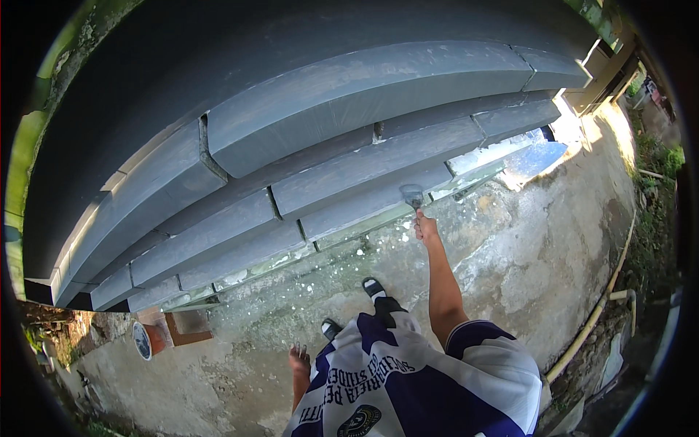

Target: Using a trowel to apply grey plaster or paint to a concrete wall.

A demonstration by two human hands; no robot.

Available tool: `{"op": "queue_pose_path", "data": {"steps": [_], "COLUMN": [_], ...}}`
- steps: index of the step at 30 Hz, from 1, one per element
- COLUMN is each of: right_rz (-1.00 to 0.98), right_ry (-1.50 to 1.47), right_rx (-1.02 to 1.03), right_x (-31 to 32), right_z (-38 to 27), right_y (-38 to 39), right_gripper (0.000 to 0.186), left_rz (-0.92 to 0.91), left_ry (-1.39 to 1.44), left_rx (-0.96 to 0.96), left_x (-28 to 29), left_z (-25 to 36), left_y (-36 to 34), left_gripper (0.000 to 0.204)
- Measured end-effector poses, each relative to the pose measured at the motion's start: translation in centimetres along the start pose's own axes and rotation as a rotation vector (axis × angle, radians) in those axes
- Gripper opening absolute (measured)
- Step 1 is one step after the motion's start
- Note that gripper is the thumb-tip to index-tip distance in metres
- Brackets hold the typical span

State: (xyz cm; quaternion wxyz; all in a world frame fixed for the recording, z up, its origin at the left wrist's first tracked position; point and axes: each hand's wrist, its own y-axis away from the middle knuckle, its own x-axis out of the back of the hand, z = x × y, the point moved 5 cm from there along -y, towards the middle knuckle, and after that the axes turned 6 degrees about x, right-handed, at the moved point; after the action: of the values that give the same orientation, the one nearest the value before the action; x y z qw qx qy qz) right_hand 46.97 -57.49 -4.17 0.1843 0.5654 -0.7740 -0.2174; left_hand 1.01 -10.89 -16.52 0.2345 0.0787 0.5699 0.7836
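Note:
My right hand [425, 227], arm stretched forward, grips a wide paintbrush [412, 194] by its handle. The bristle end lies against the lowest grey ledge [378, 204] of a stepped structure, close to where a pale unpainted stretch [480, 156] begins. Along the bottom of that ledge runs a greenish, paint-spattered strip [378, 222]. Low at my left side hangs my left hand [298, 361], holding nothing, its fingers loosely apart. The nearest thing to it is the concrete floor [247, 379].
Above rise further long grey ledges [371, 95] with dark vertical gaps. At the far left stand a reddish bucket [149, 340] and a brown cardboard piece [188, 328]. A yellowish pipe [593, 320] edges the ground on the right. A sunlit bluish surface [539, 162] lies beyond the brush.

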Motion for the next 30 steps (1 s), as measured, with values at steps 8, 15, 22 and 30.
{"op": "queue_pose_path", "data": {"steps": [8,15,22,30], "right_rz": [0.724,0.294,-0.069,-0.582], "right_ry": [0.936,1.678,1.734,0.088], "right_rx": [0.977,0.862,1.001,0.164], "right_x": [2.2,-5.3,-11.8,-9.6], "right_z": [-9.7,-4.5,-3.5,-4.2], "right_y": [5.1,4.5,10.8,8.9], "right_gripper": [0.038,0.059,0.05,0.028], "left_rz": [-0.008,-0.023,0.01,0.014], "left_ry": [-0.024,-0.043,-0.064,-0.102], "left_rx": [-0.071,0.034,-0.025,-0.019], "left_x": [-2.9,-1.1,-0.7,-0.1], "left_z": [0.5,-1.2,-1.2,-0.8], "left_y": [2.5,1.1,1.2,1.9], "left_gripper": [0.046,0.04,0.053,0.049]}}
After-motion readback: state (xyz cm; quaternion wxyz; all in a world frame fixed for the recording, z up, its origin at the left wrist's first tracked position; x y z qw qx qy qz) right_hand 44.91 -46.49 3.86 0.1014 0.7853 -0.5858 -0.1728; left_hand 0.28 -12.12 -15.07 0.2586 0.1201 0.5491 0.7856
